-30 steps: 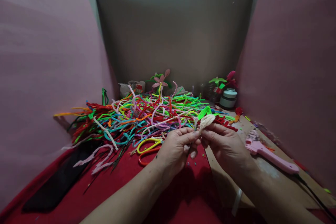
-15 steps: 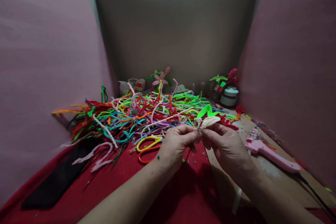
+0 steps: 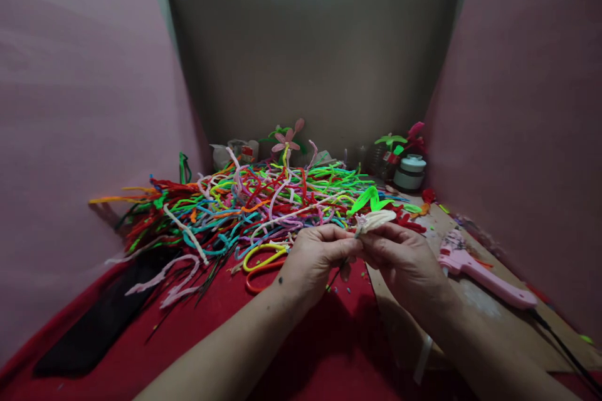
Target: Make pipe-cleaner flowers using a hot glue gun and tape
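Left: pipe cleaners (image 3: pixel 263 200) heaped on the red-covered bench (image 3: pixel 211 338); scissors (image 3: pixel 254 271) at the near edge. Centre: left hand (image 3: pixel 322 257) pinches the dark stem (image 3: pixel 335 277) near its top; right hand (image 3: pixel 407 257) pinches the cream petal (image 3: pixel 379 220) by its base, stem top and petal meeting between the hands. Judgement: seat base flush against stem; steady the stem, press lightly, spare the plush. Right: glue gun (image 3: pixel 489 280) on board (image 3: pixel 508 335), apart from right hand.
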Demonstrator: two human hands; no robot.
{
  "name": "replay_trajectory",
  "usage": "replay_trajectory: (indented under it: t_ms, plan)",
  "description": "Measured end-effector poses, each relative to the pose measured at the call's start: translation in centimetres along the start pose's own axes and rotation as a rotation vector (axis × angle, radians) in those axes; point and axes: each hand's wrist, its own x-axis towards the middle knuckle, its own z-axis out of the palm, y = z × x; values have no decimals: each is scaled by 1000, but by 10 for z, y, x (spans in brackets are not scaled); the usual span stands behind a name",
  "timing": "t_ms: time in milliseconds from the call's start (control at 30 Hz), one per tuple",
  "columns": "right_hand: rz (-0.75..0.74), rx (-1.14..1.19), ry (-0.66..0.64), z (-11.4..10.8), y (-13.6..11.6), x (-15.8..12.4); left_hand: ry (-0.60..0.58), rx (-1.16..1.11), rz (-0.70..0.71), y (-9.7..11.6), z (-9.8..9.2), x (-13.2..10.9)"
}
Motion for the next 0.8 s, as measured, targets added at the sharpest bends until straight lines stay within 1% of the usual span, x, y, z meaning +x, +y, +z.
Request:
replay_trajectory:
  t_ms: [133,267,367,467,667,800]
  plan:
    - [8,0,-14,-1,-1,-1,-17,-18,-49,1,0,-1]
    - [72,-4,-30,-3,-3,1,-41,-23,-83,2,0,-1]
    - [119,3,-49,-4,-3,2,-75,-12,-96,2,-2,0]
    - [124,8,-61,-5,-2,2,-99,2,-96,1,-5,1]
    - [148,36,-63,-5,-2,1,-87,30,-123,1,-6,0]
    - [207,42,-34,-2,-4,1,-88,31,-161,4,-5,0]
